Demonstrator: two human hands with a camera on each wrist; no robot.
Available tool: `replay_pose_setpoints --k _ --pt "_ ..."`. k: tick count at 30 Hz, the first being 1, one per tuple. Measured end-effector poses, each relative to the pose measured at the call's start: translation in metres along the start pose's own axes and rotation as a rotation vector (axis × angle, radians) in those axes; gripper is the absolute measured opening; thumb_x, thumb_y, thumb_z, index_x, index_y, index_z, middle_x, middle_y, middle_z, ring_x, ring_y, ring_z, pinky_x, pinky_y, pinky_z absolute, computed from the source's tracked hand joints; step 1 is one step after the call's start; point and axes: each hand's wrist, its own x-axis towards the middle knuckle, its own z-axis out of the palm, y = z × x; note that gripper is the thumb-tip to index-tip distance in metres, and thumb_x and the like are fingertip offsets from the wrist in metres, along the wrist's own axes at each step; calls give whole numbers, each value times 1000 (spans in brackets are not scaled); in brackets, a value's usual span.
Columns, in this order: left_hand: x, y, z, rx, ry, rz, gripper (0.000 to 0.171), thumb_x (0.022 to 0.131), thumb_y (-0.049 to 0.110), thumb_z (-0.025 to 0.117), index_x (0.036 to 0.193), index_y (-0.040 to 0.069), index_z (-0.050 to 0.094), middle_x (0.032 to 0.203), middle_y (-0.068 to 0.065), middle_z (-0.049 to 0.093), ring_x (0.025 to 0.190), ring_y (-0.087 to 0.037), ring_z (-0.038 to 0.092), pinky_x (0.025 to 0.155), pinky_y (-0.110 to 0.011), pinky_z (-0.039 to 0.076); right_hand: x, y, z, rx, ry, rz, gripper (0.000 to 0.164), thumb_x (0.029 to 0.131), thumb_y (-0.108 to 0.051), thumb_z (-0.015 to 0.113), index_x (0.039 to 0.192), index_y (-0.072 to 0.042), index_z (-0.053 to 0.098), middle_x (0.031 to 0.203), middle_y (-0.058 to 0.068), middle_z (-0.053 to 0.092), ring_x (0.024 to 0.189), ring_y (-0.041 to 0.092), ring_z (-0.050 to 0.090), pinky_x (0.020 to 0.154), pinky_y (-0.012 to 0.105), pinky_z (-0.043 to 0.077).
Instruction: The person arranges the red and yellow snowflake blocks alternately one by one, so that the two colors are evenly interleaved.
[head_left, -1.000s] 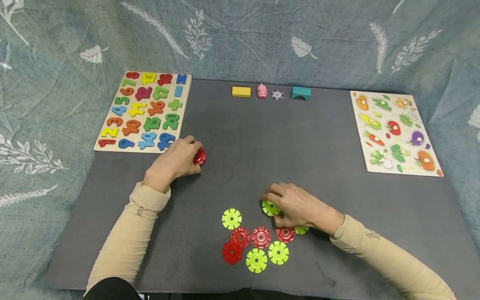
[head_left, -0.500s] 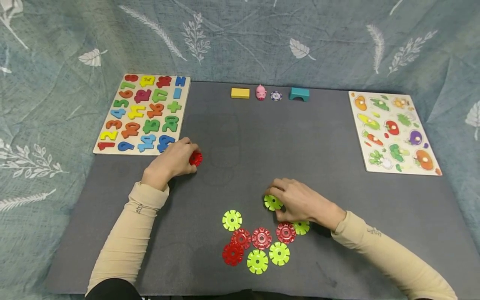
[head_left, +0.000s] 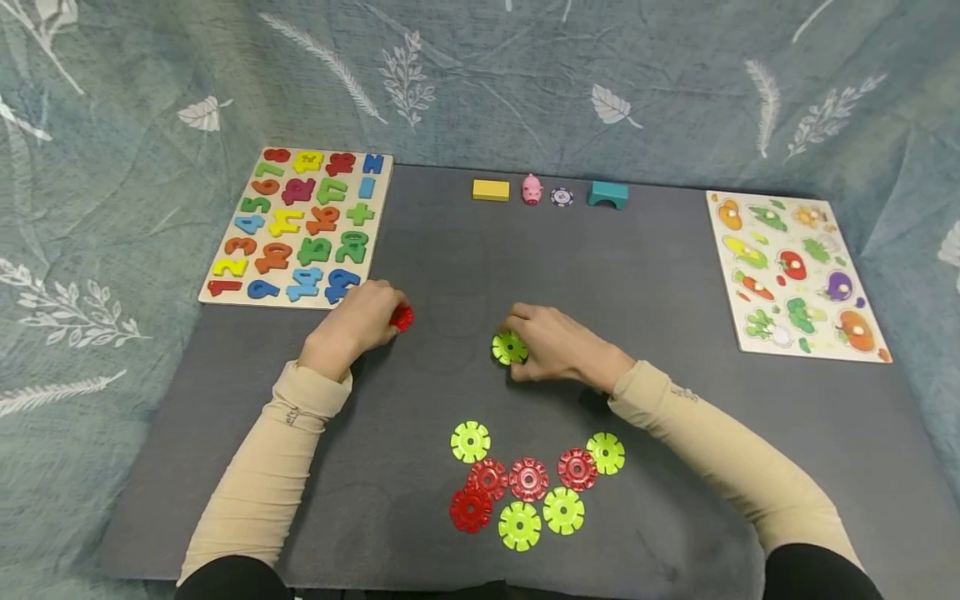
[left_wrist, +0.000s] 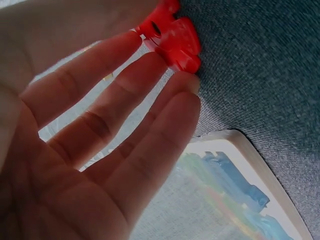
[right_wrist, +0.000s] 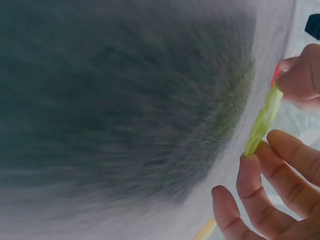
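Note:
My left hand [head_left: 356, 325] pinches a red slotted disc [head_left: 403, 317] just above the table, near the number board's lower right corner. In the left wrist view, the fingers partly cover that red disc [left_wrist: 180, 42]. Nearer the table's middle, my right hand [head_left: 558, 346] holds a lime-green slotted disc [head_left: 509, 348] by its rim. The right wrist view shows this disc [right_wrist: 264, 120] edge-on between thumb and fingertips. The two held discs are apart. Closer to the body lie several loose red discs [head_left: 528, 479] and several loose green discs [head_left: 563, 510], some overlapping.
A wooden number puzzle board [head_left: 296, 229] lies at the left, a vegetable puzzle board [head_left: 798, 275] at the right. Along the back edge stand a yellow block [head_left: 491, 191], a pink pig [head_left: 532, 189], a poker chip [head_left: 562, 197] and a teal arch block [head_left: 607, 195].
My right hand has carried the green disc away from the loose discs, up and left toward my left hand. The left hand has stayed nearly in place, still holding the red disc.

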Motion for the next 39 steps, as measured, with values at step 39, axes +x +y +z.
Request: replay_pose_setpoints --k 39 --pt "-3 -6 1 -8 -16 -31 31 81 10 77 107 -5 67 97 -17 66 80 -25 60 77 -40 51 119 -18 9 54 -147 0 43 85 -27 72 123 -9 65 120 8 63 104 20 62 92 34 51"
